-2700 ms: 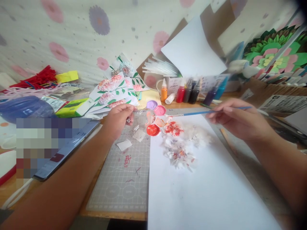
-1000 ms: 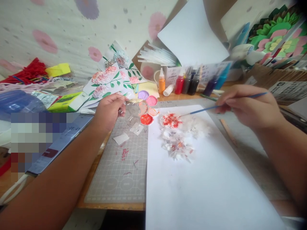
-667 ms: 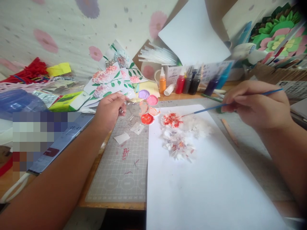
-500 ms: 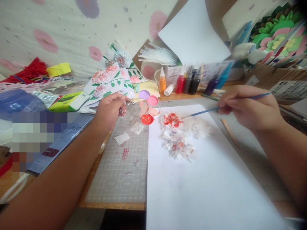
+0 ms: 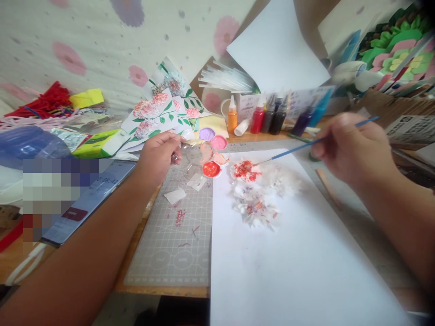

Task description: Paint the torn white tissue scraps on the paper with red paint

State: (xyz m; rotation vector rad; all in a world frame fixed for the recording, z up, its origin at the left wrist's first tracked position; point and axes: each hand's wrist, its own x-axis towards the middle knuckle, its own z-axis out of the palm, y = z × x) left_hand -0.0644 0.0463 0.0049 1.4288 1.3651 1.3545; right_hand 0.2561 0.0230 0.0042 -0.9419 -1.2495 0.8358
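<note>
paintbrush (image 5: 306, 146) in right hand (image 5: 353, 151) | palette (image 5: 207, 158) at left hand (image 5: 159, 154)

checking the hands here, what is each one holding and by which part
The right hand holds a blue brush near its rear end, tip at the red-dabbed paper. The left hand pinches the clear palette by its left edge.

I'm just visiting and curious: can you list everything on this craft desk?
Brush: one, blue, in right hand, tip at the tissue.
Tissue: one crumpled cluster, white, red-dabbed, on the sheet.
Sheet: one, white, front right.
Palette: one, clear; purple, pink, red paint.
Mat: one, grey, under the palette.
Bottles: several, orange, red, dark, at the back.
Flower cards: several, back left.
Left hand: holds the palette.
Right hand: grips the brush.
</note>
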